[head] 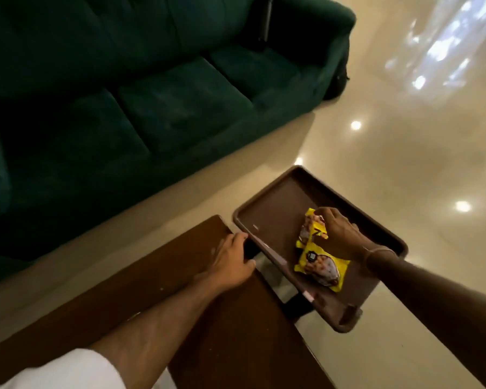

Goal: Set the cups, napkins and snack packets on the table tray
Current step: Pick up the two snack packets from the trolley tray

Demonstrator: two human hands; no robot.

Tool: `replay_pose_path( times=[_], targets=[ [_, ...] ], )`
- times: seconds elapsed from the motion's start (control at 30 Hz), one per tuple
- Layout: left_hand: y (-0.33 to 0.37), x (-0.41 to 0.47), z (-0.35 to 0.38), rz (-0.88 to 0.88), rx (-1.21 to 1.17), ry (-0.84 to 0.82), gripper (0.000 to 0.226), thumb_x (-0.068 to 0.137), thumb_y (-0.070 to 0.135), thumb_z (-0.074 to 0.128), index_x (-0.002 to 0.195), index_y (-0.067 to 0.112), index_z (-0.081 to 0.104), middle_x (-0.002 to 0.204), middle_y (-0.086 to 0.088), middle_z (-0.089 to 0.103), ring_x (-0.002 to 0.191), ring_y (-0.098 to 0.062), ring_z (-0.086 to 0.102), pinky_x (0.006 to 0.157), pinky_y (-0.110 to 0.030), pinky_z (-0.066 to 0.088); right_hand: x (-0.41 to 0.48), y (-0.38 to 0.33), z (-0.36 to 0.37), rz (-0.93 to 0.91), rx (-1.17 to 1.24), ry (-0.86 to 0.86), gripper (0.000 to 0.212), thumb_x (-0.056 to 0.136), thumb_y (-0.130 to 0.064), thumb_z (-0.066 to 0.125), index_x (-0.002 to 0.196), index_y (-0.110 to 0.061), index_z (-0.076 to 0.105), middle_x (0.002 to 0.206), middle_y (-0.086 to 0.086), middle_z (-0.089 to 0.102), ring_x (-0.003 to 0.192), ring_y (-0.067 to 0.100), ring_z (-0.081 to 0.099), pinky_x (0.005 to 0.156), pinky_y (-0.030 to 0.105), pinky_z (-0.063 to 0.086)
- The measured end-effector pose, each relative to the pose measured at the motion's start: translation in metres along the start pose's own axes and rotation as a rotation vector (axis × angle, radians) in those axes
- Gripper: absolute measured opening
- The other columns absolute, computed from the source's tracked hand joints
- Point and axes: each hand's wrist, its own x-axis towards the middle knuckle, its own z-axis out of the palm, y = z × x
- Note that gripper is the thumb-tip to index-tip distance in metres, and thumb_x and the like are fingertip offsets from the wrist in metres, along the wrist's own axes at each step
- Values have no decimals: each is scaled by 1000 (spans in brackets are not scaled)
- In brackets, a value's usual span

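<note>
A brown tray point(270, 209) sticks out past the right end of a dark wooden table point(157, 276), over the floor. Two yellow snack packets lie in it: one near me point(320, 269), one farther off point(310, 228). My right hand point(338, 234) is over the tray, its fingers pinched on the far snack packet. My left hand point(232, 262) rests on the table's far corner and curls around the tray's left rim. No cups or napkins are in view.
A dark green sofa point(152, 94) fills the upper left, across a strip of glossy cream floor point(404, 150). Ceiling lights reflect in the floor at the right. A dark bag stands by the sofa's far arm.
</note>
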Motion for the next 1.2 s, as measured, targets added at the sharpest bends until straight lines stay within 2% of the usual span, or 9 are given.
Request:
replay_pose_path(
  times=[0.2, 0.33, 0.5, 0.63, 0.77, 0.87, 1.03, 1.1, 1.2],
  targets=[
    [75, 77, 81, 123, -19, 28, 49, 90, 42, 57, 134, 23, 47, 134, -3, 52, 127, -25, 46, 107, -45, 34, 13, 84, 51, 228, 106, 62, 81, 80, -65, 65, 141, -18, 39, 134, 10, 38, 120, 30, 43, 95, 45, 47],
    [114, 116, 104, 10, -235, 49, 40, 94, 38, 55, 128, 17, 50, 130, -9, 56, 121, -27, 52, 99, -38, 43, -1, 97, 86, 380, 416, 138, 99, 68, -75, 69, 141, -18, 32, 133, 10, 38, 124, 30, 41, 102, 44, 43],
    [138, 146, 110, -232, -452, -21, 51, 81, 38, 73, 124, 17, 55, 123, -6, 63, 106, -21, 60, 80, -27, 45, -11, 93, 112, 615, 1046, 137, 103, 61, -48, 91, 136, -25, 24, 129, 7, 53, 114, 27, 60, 97, 49, 55],
    [135, 149, 109, -295, -592, -114, 44, 76, 34, 80, 113, 15, 64, 112, -5, 69, 100, -21, 65, 88, -36, 55, -12, 93, 117, 765, 1387, 184, 79, 65, -19, 93, 122, -17, 39, 118, 9, 63, 101, 29, 69, 84, 53, 60],
    [132, 138, 104, -278, -777, -140, 36, 81, 27, 78, 110, 11, 63, 112, -10, 70, 102, -27, 68, 89, -43, 57, -21, 99, 110, 743, 1657, 103, 71, 63, -10, 89, 119, -14, 48, 117, 15, 69, 92, 37, 75, 79, 63, 58],
    [122, 124, 97, -307, -992, -159, 26, 86, 21, 73, 106, 10, 62, 113, -17, 71, 106, -34, 68, 92, -52, 56, -29, 96, 98, 679, 1737, 50, 69, 67, -10, 87, 122, -19, 48, 119, 14, 69, 92, 38, 75, 72, 60, 58],
    [82, 89, 70, -325, -1396, -83, 27, 85, 12, 71, 111, 13, 64, 107, -16, 75, 97, -31, 72, 91, -47, 57, -37, 67, 76, 553, 1765, 1, 65, 75, -6, 79, 130, -16, 45, 121, 16, 69, 99, 42, 73, 77, 63, 57],
    [55, 68, 54, -333, -1500, -7, 30, 85, 10, 69, 115, 13, 66, 106, -14, 76, 94, -28, 73, 89, -45, 57, -40, 45, 69, 456, 1779, -76, 63, 82, -4, 72, 138, -6, 43, 127, 22, 67, 107, 48, 68, 88, 69, 52],
    [3, 26, 27, -371, -1586, 103, 41, 84, 7, 67, 124, 11, 60, 113, -16, 73, 102, -31, 71, 94, -49, 54, -47, 2, 66, 368, 1784, -191, 57, 84, -3, 66, 138, -2, 46, 128, 27, 65, 109, 51, 65, 89, 67, 51]
  ],
)
